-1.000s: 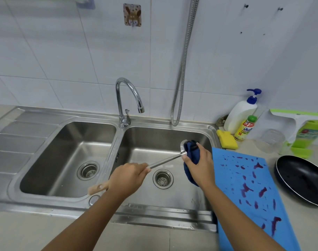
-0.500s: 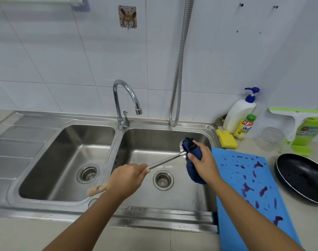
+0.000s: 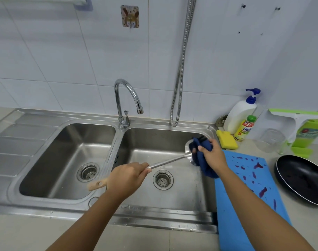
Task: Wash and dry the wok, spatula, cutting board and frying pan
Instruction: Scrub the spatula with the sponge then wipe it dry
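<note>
Drying step: spatula (image 3: 169, 161) is over right sink basin (image 3: 181, 196). Your left hand (image 3: 127, 178) is curled tight round handle, wooden end pokes out behind. Your right hand (image 3: 211, 156) pinches blue cloth (image 3: 200, 154) round blade, fingers bunched. Wipe both blade faces and neck joint; roll handle with left. Cutting board (image 3: 245, 178) is stained, frying pan (image 3: 303, 180) sits beside it on counter; both look undone.

the spatula (image 3: 170, 161) in my left hand (image 3: 127, 175) is polished steel with a pale wooden grip end; the cloth (image 3: 202, 160) my right hand (image 3: 211, 154) bunches on it is soft dark-blue fabric. the sink (image 3: 55, 203) is brushed steel, the tap (image 3: 119, 104) mirror-bright chrome, the cutting board (image 3: 250, 161) matt blue plastic, the frying pan (image 3: 303, 178) dull black inside with a shiny rim
</note>
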